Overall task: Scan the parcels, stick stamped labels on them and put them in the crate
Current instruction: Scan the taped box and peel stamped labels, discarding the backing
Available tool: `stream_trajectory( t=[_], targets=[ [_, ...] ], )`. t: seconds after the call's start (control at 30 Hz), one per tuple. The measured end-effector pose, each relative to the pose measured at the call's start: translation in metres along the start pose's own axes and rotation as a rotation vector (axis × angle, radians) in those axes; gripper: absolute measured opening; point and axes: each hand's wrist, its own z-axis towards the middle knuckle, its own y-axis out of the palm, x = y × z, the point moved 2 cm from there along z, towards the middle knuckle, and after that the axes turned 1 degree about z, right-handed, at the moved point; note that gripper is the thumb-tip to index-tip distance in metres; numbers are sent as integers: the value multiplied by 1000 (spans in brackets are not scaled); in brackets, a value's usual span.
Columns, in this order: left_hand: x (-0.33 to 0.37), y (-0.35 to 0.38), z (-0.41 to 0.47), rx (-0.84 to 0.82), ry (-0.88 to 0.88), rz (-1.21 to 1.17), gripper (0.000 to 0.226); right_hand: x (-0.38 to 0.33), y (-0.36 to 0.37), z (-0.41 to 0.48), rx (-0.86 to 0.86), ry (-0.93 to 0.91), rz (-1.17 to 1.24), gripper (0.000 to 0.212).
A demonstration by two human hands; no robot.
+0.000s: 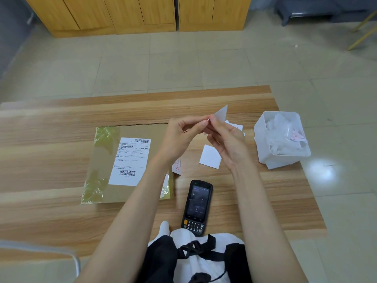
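Fingers (201,123) of the left hand (179,137) and of the right hand (226,141) meet tip to tip above the bench (51,211), pinching 1 small white sheet (221,113) between them; its free corner sticks up and away from the person, and whether it is a label or its backing cannot be told. Both hands are raised clear of the bench top. Left of them a flat brown parcel (102,160) lies face up, with yellowish clear tape over its 2 short ends and a printed shipping label (130,160) bearing 2 barcodes stuck near its middle. A red-stamped label (177,167) shows at the parcel's right edge, partly hidden by the left wrist. Another stamped label (237,126) lies on the bench just beyond the right hand, and a blank white square (210,156) lies below the hands, apart from the parcel. Nearer the person a black handheld scanner (196,207) rests face up, screen lit, keypad toward the body. At the bench's right edge a white bin (285,158) holds crumpled white scraps, 1 of them with red print. Wooden cabinets (102,13) stand across the tiled floor.
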Motion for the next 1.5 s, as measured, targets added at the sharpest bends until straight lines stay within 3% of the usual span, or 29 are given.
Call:
stream_trajectory(
  t=[0.4,0.9,1.33,1.5],
  targets=[
    [9,-8,8,-11,-15,-99,22,-9,15,0,96,-271,-201,10],
    [11,-17,20,17,80,140,19,-18,18,8,46,-149,-257,13],
    [11,-13,20,-29,50,44,24,-21,13,9,-37,-43,-103,11],
    [10,-14,18,-30,55,67,24,-20,13,9,-27,-44,-148,15]
  ],
)
